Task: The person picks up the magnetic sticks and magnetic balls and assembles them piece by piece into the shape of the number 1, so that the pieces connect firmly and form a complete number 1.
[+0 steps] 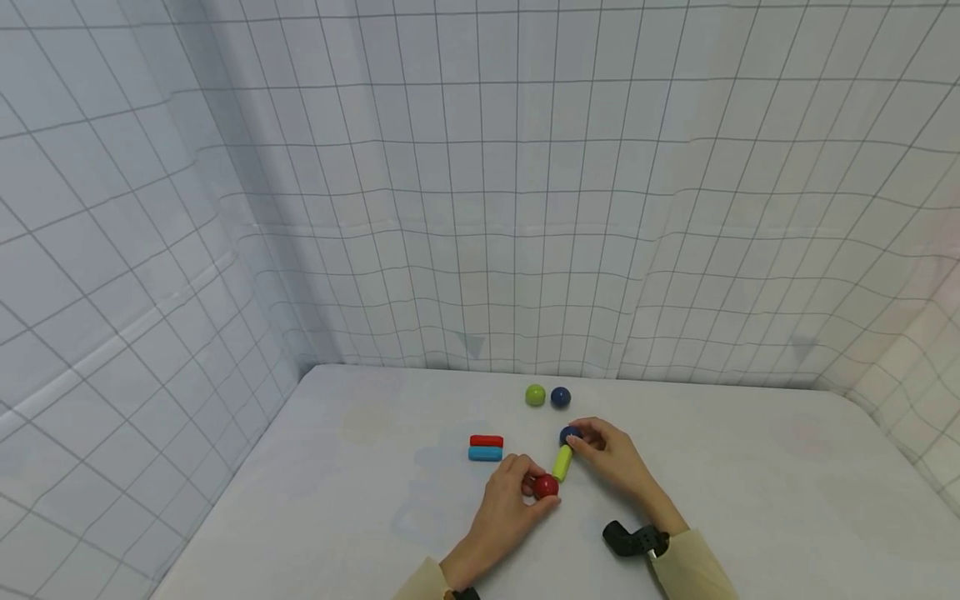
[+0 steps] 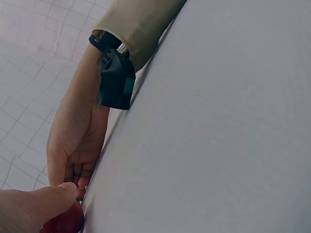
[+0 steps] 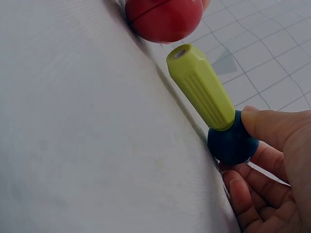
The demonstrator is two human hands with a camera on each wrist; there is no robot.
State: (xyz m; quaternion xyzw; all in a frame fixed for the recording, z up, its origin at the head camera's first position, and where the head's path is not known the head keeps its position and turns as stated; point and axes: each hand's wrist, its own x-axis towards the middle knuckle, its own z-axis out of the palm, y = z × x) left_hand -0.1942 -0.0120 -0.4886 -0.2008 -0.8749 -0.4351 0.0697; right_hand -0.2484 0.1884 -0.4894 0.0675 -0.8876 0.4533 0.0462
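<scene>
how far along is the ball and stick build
Done: the yellow-green stick already sits joined to a dark blue ball, pinched by the right hand.
In hand: the left hand holds a red ball right at the stick's free end; a small gap shows in the right wrist view.
Left: a red stick, blue stick, green ball and second dark blue ball lie unused.

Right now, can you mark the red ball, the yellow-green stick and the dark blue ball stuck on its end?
red ball (image 3: 163, 19), right wrist view, on its lower front face.
yellow-green stick (image 3: 201, 90), right wrist view, mid-shaft on the ribbed side.
dark blue ball (image 3: 231, 145), right wrist view, on its bare front below the stick.
</scene>
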